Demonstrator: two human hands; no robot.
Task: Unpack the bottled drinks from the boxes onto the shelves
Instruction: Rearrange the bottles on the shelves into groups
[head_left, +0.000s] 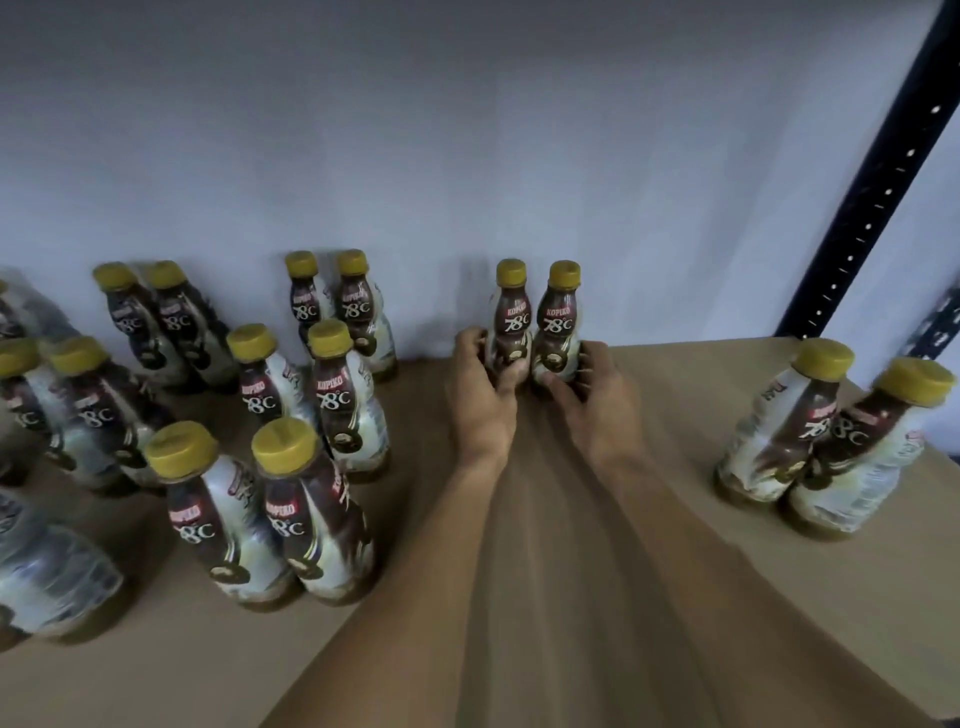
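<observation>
Brown shelf board (675, 415), pale wall (467, 130) behind: my left hand (480, 395) curls round the left bottle (511, 317), right hand (597, 397) round the right bottle (560, 322), both upright at the back by the wall. Full plastic, I'd judge weighty, stiff, slick-sleeved; grip low body, not cap (511, 273).

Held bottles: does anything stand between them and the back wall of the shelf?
Nothing visible does. The left hand and right hand each grip one bottle of the held pair, which stands upright right by the back wall already. The neighbouring pair to the left stands apart, with bare shelf between.
</observation>
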